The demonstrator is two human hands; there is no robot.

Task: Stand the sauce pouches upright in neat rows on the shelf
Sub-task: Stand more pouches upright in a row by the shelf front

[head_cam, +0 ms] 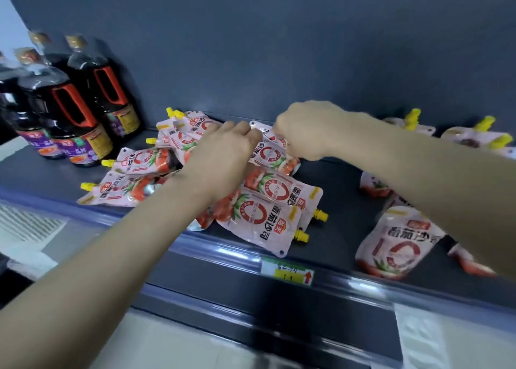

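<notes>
Sauce pouches point(259, 218) lie in a loose heap on the dark shelf point(335, 179), left of centre, their yellow spouts pointing every way. A few more stand or lean at the right, among them a front pouch point(399, 243) close to the near edge.

Our right hand point(307, 131) is curled, pinching the far top edge of a tilted pouch point(269, 155) at the back of the heap (its label reads sideways from where we stand). Our left hand point(223, 156) lies across the heap, fingers stretched out, fingertips touching that same pouch.

We judge the step to be lifting this pouch free and standing it up. To do it well, we hold it by the top seam, let the heavy base hang, set the base flat on bare shelf right of the heap, and turn the label toward the near edge. The left hand should press the heap down so neighbours do not slide toward the soy sauce bottles point(72, 112) or off the near lip.
</notes>
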